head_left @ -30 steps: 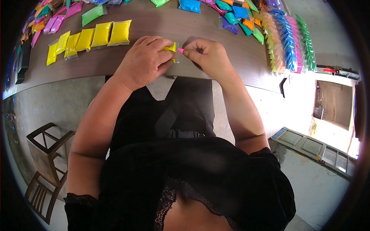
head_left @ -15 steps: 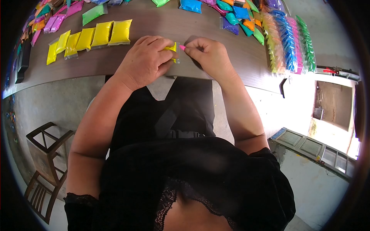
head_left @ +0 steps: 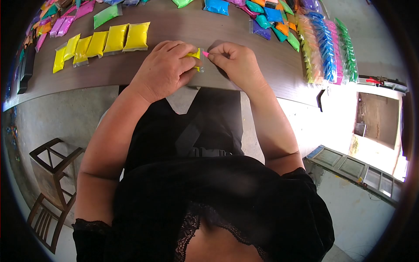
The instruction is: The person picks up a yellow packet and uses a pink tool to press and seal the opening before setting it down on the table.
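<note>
My left hand point(head_left: 168, 67) grips a small yellow packet point(head_left: 194, 54) near the table's front edge, its fingers covering most of it. A clear plastic edge of the packet sticks out on the right. Close beside it, my right hand point(head_left: 233, 61) pinches a small pink object point(head_left: 205, 54) between thumb and forefinger, with its tip at the packet's clear edge. Whether the tip touches the plastic I cannot tell. Left of my hands, several yellow packets point(head_left: 115, 38) lie in a slanting row on the brown table point(head_left: 174, 26).
Colourful packets point(head_left: 273, 15) are heaped along the far side. Long strips of packets point(head_left: 323, 46) lie at the right end. A green packet point(head_left: 106, 16) is behind the yellow row, and a black object point(head_left: 27, 70) is at the left edge. A wooden chair point(head_left: 54, 179) stands lower left.
</note>
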A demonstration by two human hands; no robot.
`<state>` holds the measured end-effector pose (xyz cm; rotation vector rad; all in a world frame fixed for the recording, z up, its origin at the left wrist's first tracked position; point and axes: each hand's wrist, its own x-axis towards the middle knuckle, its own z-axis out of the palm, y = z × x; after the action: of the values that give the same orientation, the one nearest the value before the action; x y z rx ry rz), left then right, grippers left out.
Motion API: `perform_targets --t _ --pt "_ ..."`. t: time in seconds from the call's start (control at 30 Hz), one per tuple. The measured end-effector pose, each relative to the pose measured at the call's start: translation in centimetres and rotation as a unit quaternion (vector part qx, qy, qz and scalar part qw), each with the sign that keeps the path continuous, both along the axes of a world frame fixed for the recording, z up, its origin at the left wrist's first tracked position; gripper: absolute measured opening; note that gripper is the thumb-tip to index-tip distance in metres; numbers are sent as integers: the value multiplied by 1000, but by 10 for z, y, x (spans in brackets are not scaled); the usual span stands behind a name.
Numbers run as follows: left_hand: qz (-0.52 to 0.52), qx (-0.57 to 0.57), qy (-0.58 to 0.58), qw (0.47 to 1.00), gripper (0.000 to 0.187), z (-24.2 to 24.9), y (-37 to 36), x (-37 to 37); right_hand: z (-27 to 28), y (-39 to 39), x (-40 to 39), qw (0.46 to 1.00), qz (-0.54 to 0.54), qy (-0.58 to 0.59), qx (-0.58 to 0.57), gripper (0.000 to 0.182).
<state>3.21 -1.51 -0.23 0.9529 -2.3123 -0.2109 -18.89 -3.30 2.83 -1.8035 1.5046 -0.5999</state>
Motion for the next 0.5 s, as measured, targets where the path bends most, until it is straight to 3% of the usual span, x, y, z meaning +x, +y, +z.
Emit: perform_targets --t 0.27,0.5 --pt "-2 -2 1 1000 25 -1 -1 0 -1 1 -2 1000 12 -19 -1 13" --pt "0 -6 -1 1000 22 -2 0 0 4 0 0 998 42 34 -20 14"
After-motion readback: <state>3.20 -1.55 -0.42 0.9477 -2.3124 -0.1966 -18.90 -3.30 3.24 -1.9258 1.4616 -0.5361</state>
